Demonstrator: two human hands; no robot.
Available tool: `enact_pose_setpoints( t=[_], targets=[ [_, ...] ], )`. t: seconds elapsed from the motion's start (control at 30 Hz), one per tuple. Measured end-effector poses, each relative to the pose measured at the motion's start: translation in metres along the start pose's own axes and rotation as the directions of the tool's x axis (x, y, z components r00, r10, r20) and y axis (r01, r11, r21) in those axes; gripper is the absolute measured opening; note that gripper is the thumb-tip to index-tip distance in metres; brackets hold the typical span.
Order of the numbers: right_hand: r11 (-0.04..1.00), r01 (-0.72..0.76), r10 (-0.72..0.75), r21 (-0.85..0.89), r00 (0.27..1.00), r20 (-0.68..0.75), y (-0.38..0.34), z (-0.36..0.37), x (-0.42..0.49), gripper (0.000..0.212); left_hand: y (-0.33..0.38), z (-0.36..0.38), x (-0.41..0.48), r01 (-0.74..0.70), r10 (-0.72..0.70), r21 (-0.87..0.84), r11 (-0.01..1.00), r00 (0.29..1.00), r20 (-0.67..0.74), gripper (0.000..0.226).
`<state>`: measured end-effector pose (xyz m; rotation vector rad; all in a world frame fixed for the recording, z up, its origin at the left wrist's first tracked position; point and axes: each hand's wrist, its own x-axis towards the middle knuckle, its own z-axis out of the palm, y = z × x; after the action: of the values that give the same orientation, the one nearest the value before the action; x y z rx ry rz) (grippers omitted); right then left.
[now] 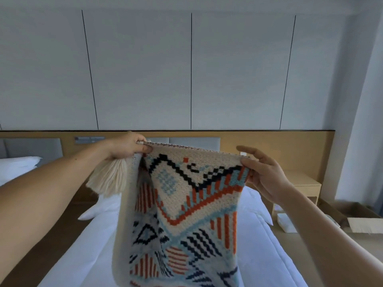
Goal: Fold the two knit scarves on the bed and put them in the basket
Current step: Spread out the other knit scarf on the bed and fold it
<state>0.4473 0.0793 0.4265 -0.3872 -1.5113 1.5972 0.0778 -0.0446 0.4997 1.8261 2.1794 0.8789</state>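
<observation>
My left hand [128, 147] pinches the patterned scarf [186, 204] at ten o'clock, my right hand [263, 172] grips its two o'clock corner, above the bed [78, 255].

Both hands up in front of the wall: left hand [126, 146] pinches one top corner of the patterned knit scarf [186, 208], right hand [262, 172] pinches the other. Cream tassel [108, 179] dangles under the left hand, and the scarf hangs over the white bed [83, 249].

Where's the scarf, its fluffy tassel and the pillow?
scarf [182, 206]: head view, on its cream knit middle.
tassel [107, 179]: head view, middle of the cream fringe.
pillow [16, 164]: head view, on its white top face.
</observation>
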Motion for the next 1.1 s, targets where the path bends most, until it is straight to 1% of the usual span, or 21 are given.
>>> enact_pose_setpoints(
  t=[0.1,0.13,0.2,0.23,0.27,0.3,0.37,0.4,0.47,0.53,0.57,0.67,0.73,0.77,0.83,0.9,0.93,0.97,1.03,1.07,1.1],
  targets=[
    [0.997,-0.065,0.066,-0.046,0.998,0.016,0.004,-0.007,-0.001,0.021,-0.008,0.009,0.003,0.036,-0.037,0.021,0.999,0.998,0.043,0.031],
    [0.996,-0.080,0.081,-0.050,0.996,0.025,0.006,-0.011,-0.001,0.029,-0.009,0.013,0.003,0.044,-0.046,0.032,0.999,0.997,0.059,0.029],
    [0.992,-0.118,0.120,-0.035,0.991,0.062,0.009,-0.018,-0.003,0.053,-0.010,0.024,0.006,0.065,-0.069,0.060,0.996,0.995,0.075,0.029],
    [0.990,-0.140,0.141,-0.023,0.986,0.085,0.010,-0.019,-0.004,0.060,-0.010,0.030,0.009,0.071,-0.076,0.067,0.995,0.994,0.076,0.031],
    [0.988,-0.154,0.155,-0.012,0.982,0.112,0.012,-0.021,-0.006,0.058,-0.011,0.036,0.014,0.077,-0.082,0.063,0.995,0.994,0.072,0.032],
    [0.986,-0.165,0.163,0.004,0.978,0.131,0.014,-0.022,-0.007,0.047,-0.009,0.042,0.019,0.083,-0.087,0.056,0.995,0.994,0.067,0.034],
    [0.986,-0.161,0.154,0.050,0.980,0.127,0.017,-0.022,-0.013,0.015,-0.005,0.053,0.028,0.082,-0.085,0.051,0.995,0.995,0.058,0.034],
    [0.986,-0.149,0.140,0.073,0.983,0.118,0.019,-0.024,-0.015,0.009,-0.003,0.059,0.033,0.091,-0.095,0.054,0.994,0.994,0.060,0.034],
    [0.982,-0.153,0.141,0.115,0.985,0.101,0.024,-0.027,-0.022,0.014,-0.001,0.072,0.042,0.093,-0.097,0.060,0.994,0.993,0.074,0.031],
    [0.972,-0.166,0.159,0.169,0.986,0.054,0.029,-0.030,-0.029,0.016,-0.001,0.090,0.050,0.082,-0.086,0.051,0.995,0.993,0.076,0.022],
    [0.969,-0.170,0.169,0.177,0.985,0.023,0.033,-0.033,-0.032,0.017,-0.002,0.102,0.055,0.076,-0.080,0.055,0.996,0.994,0.073,0.021],
    [0.970,-0.214,0.217,0.113,0.976,-0.015,0.046,-0.042,-0.043,0.018,0.007,0.137,0.060,0.060,-0.065,0.081,0.995,0.996,0.068,0.027],
    [0.960,-0.277,0.276,0.049,0.961,0.020,0.052,-0.049,-0.053,0.026,0.014,0.159,0.058,0.059,-0.058,0.002,0.998,0.985,0.161,0.035],
    [0.954,-0.298,0.299,-0.016,0.954,0.030,0.054,-0.051,-0.056,0.030,0.017,0.168,0.056,0.069,-0.058,-0.039,0.997,0.972,0.230,0.041],
    [0.928,-0.290,0.297,-0.232,0.955,-0.006,0.057,-0.050,-0.059,0.030,0.020,0.181,0.048,0.081,-0.050,-0.072,0.994,0.931,0.362,0.042],
    [0.833,-0.261,0.268,-0.487,0.962,-0.057,0.059,-0.043,-0.058,0.021,0.022,0.189,0.041,0.080,-0.038,-0.070,0.994,0.882,0.469,0.033],
    [0.762,-0.233,0.249,-0.604,0.967,-0.059,0.061,-0.039,-0.056,0.017,0.024,0.192,0.037,0.080,-0.035,-0.065,0.995,0.856,0.516,0.028],
    [0.679,-0.194,0.227,-0.708,0.973,-0.049,0.064,-0.036,-0.054,0.015,0.026,0.193,0.033,0.079,-0.029,-0.065,0.995,0.828,0.560,0.029],
    [0.485,-0.112,0.169,-0.868,0.985,-0.033,0.063,-0.027,-0.052,0.010,0.032,0.195,0.024,0.080,-0.025,-0.060,0.995,0.782,0.623,0.044],
    [0.402,-0.047,0.119,-0.915,0.993,0.001,0.063,-0.022,-0.051,0.007,0.034,0.194,0.019,0.076,-0.021,-0.058,0.995,0.765,0.644,0.047],
    [0.361,0.015,0.087,-0.932,0.995,0.049,0.062,-0.016,-0.050,0.011,0.037,0.192,0.014,0.067,-0.013,-0.056,0.996,0.751,0.660,0.046]
  ],
)
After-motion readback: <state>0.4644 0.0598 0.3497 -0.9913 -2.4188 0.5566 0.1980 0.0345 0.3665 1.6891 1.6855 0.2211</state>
